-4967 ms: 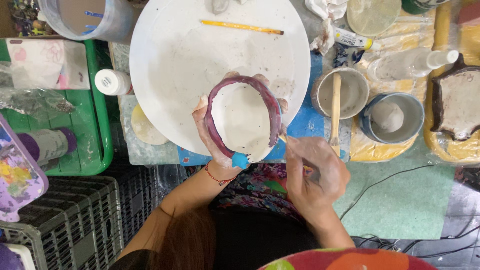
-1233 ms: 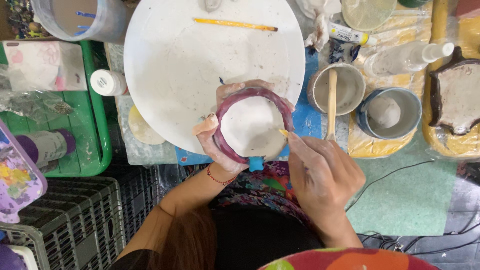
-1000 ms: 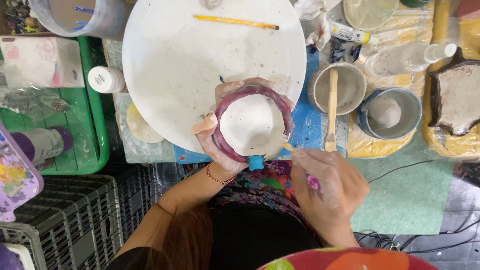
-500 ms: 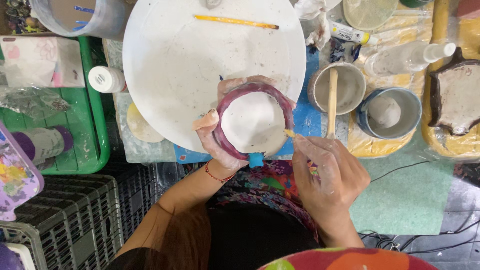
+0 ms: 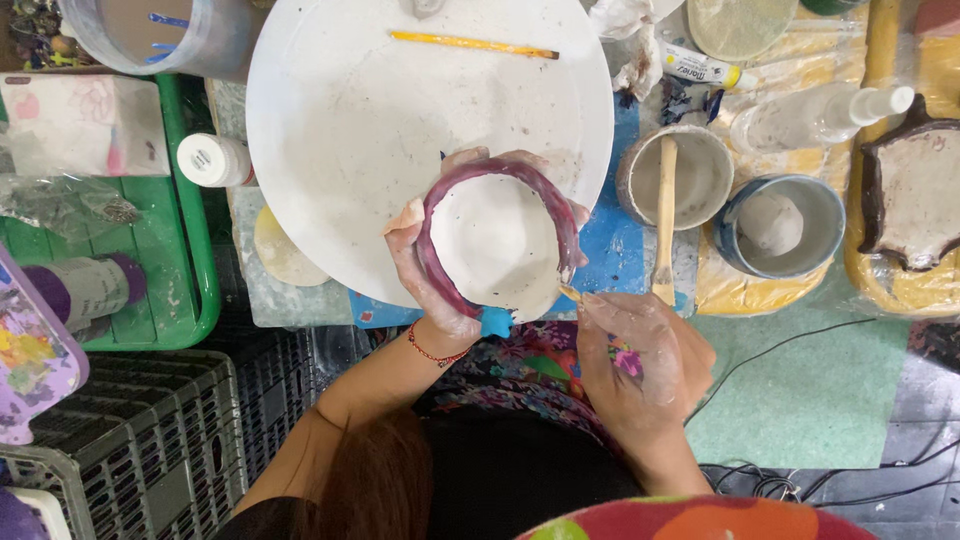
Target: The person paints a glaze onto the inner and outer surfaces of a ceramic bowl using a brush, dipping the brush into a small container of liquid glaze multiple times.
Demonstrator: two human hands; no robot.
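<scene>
Two hands work one bowl (image 5: 497,240): the left hand (image 5: 430,285) cups it, tilted, over the round board's (image 5: 340,120) near edge, so the right hand (image 5: 640,365), closed on a brush (image 5: 572,293), reaches its rim.

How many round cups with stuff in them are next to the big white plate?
2. A grey round cup with a wooden stick in it sits beside the large white round plate; a blue-rimmed round cup sits right of it. Others may be hidden.
</scene>
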